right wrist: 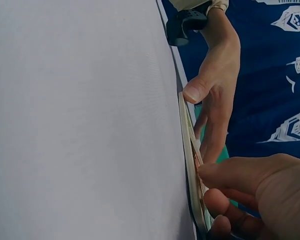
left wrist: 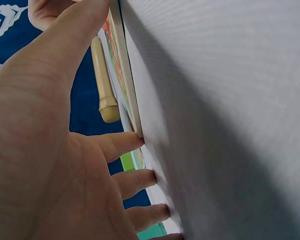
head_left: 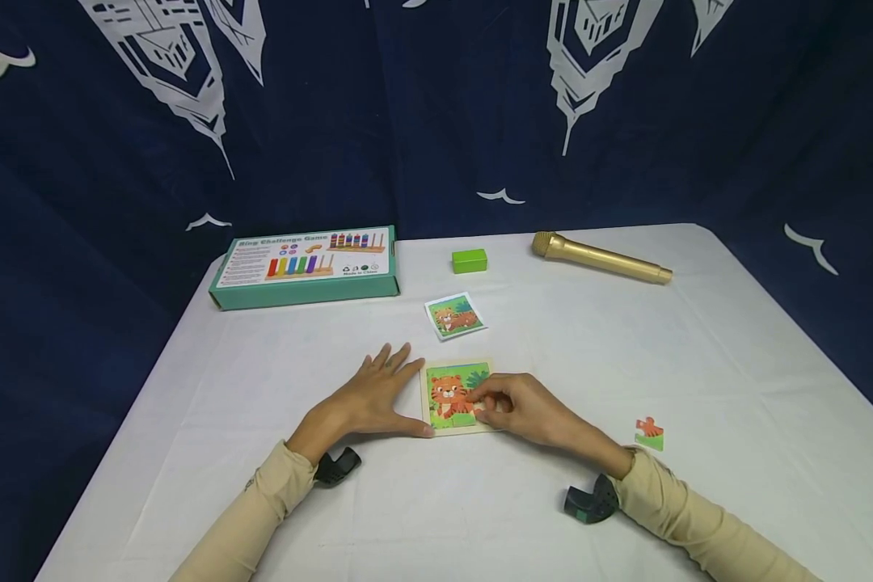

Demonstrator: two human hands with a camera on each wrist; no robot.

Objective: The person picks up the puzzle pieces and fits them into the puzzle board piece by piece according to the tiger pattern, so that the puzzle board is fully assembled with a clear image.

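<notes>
A wooden tiger jigsaw puzzle (head_left: 449, 392) in a pale frame lies flat on the white tablecloth. Against its left edge rests my left hand (head_left: 374, 396), fingers spread, with the thumb at the near corner and the index finger at the far one. My right hand (head_left: 527, 408) bends over the puzzle's right side, pinching a puzzle piece (head_left: 464, 419) at the lower part of the picture. In the right wrist view this piece (right wrist: 192, 137) sits tilted above the frame, partly hidden by the thumb. One loose red-and-green puzzle piece (head_left: 650, 434) lies near the right forearm.
Behind the puzzle lies a tiger picture card (head_left: 455, 316), with a green block (head_left: 469, 260) farther back. A Ring Challenge Game box (head_left: 305, 267) is at the back left, and a gold microphone (head_left: 600, 259) at the back right. A dark blue curtain (head_left: 436, 121) hangs behind the table.
</notes>
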